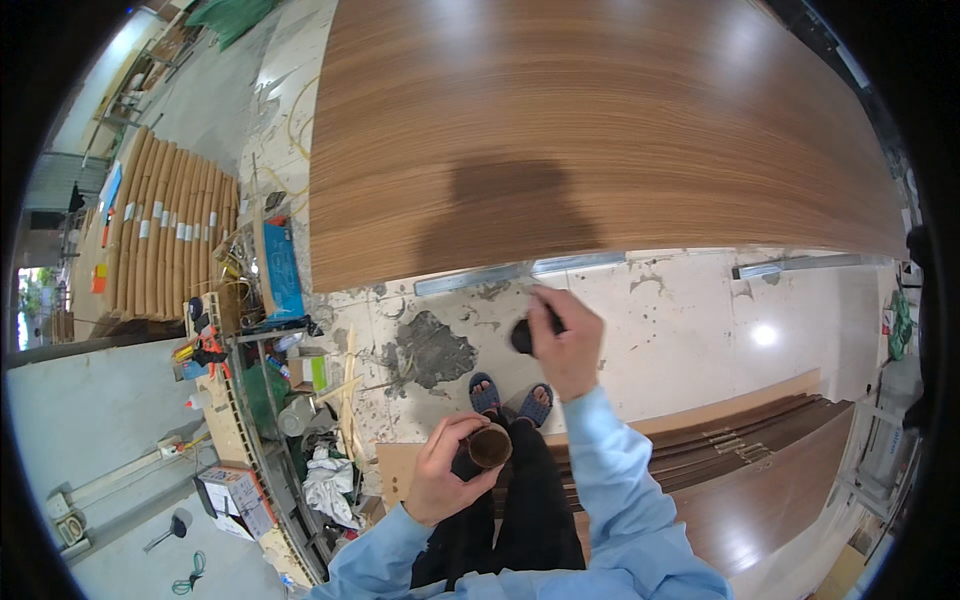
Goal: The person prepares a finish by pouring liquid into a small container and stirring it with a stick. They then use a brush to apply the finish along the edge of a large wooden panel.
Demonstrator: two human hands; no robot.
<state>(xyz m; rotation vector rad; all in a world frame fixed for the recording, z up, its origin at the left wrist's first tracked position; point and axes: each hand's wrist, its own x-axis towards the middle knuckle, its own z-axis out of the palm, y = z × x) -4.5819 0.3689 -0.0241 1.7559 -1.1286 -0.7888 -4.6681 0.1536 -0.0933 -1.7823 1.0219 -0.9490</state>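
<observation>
In my left hand (445, 470) is an open round cup (490, 447), its mouth turned up and its inside brownish; the fingers wrap round its side above my legs. My right hand (570, 345) is farther forward and to the right, closed on a black rounded object (522, 337) whose kind I cannot make out, perhaps a lid. The two hands are apart. Beyond the right hand lies the near edge of a large wood-grain board (620, 120), with a dark shadow across it.
Long brown panels (720, 450) are stacked at my right side. To the left stands a cluttered shelf rack (270, 400) with tools and a cardboard box (235, 500). Bundled cardboard (165, 230) leans at the far left. Metal strips (475, 278) show under the board's edge.
</observation>
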